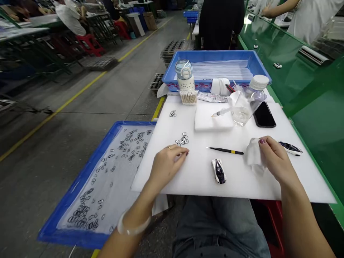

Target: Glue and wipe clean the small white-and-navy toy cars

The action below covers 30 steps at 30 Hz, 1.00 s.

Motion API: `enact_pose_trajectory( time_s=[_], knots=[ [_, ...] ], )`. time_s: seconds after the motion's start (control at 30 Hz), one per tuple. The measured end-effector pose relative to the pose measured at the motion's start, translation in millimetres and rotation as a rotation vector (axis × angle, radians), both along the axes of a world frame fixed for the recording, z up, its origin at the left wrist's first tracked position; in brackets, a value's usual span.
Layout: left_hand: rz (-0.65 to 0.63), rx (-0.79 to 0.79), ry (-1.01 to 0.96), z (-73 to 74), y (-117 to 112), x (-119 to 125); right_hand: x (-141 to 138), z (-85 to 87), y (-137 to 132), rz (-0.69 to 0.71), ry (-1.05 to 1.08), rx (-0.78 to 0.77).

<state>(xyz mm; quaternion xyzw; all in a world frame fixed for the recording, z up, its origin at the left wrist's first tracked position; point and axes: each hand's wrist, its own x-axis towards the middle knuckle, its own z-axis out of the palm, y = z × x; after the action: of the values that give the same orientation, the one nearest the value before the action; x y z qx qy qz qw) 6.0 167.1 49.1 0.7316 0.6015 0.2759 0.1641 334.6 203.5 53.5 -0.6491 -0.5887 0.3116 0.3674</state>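
My left hand (168, 163) is over the left part of the white work board (188, 179), thumb and fingertips drawn together. Whatever they pinch, if anything, is too small to make out. Just beyond it lie several thin black-edged rings (184, 139). In my right hand (276, 157) a crumpled white tissue (254, 154) is pinched between thumb and fingers. Between my hands rest black tweezers (227, 150) with a yellow band, and nearer me a white and black toy car (219, 171). Another toy car (290, 148) sits right of my right hand.
Across the board's back stand a cotton swab pack (188, 97), drinking bottle (185, 75), syringe (221, 112) on a white pad (212, 123), clear bottle (258, 87) and phone (264, 114). A blue tray (80, 179) of rings is lower left. A green conveyor (309, 93) runs along the right.
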Motion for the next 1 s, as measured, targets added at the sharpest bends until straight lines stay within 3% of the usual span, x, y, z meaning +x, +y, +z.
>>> enact_pose_trajectory(
  time_s=[0.1,0.2,0.3,0.4,0.47,0.53,0.6,0.67,0.77,0.83,0.93,1.0],
  knots=[
    [0.012,0.030,0.210,-0.2,22,-12,8,-6.4,-7,-0.068,-0.056,0.061],
    [0.004,0.063,0.324,-4.3,39,-10,15,-7.6,-11,-0.352,0.284,0.253],
    [-0.002,0.083,0.334,-7.7,49,-7,18,12.4,-17,-0.566,0.636,0.472],
    [-0.021,0.102,0.294,-4.2,48,-5,13,46.9,-26,-0.486,0.783,0.479],
    [-0.072,0.087,0.231,2.4,42,-3,4,68.0,-25,-0.362,0.709,0.519],
    [-0.199,-0.008,0.124,9.7,32,1,-5,83.4,-11,-0.256,0.497,0.687],
    [-0.328,-0.133,0.037,14.1,20,8,-12,93.0,19,-0.162,0.236,0.849],
    [-0.366,-0.191,0.017,13.2,10,14,-17,97.6,58,-0.064,-0.014,0.919],
    [-0.286,-0.124,0.039,3.8,0,19,-23,94.9,112,0.017,-0.358,0.897],
    [-0.260,-0.036,0.077,-3.5,-4,19,-27,87.2,130,0.083,-0.508,0.802],
    [-0.276,0.078,0.211,-10.3,-8,17,-24,72.8,133,0.101,-0.531,0.741],
    [-0.304,0.095,0.303,-11.7,-9,17,-10,65.6,128,-0.045,-0.388,0.798]
  ],
)
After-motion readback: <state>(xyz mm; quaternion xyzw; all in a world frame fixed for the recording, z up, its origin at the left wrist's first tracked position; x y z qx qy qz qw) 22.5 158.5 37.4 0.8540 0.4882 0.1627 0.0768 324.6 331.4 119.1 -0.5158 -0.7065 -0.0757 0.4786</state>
